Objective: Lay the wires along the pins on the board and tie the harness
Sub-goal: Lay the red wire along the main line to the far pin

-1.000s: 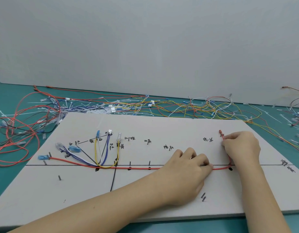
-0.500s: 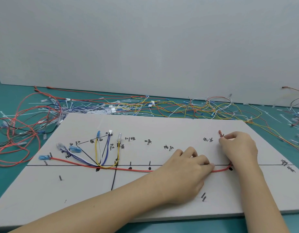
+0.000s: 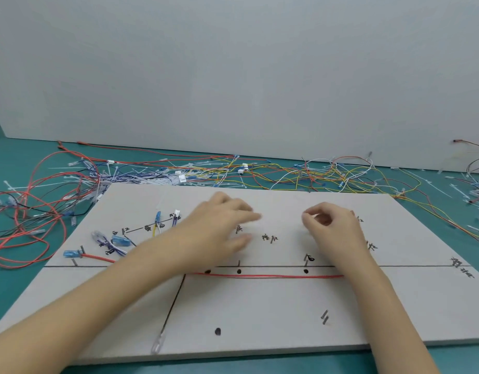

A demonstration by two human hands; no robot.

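Both hands lifted; red wire (image 3: 268,276) lies nearer.

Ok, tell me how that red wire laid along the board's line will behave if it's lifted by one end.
The red wire is thin and long, so probably floppy, sagging and light. It lies loose beside the pins, untied, so it would likely slide off the board.

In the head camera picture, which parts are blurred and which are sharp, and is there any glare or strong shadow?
Head view: the left hand is smeared by motion blur, its fingertips soft; the right hand is slightly blurred; the board, its pins and the red wire look sharp. Lighting is even and diffuse, with no strong shadows and no glare. The wide lens bends the far table edge slightly.
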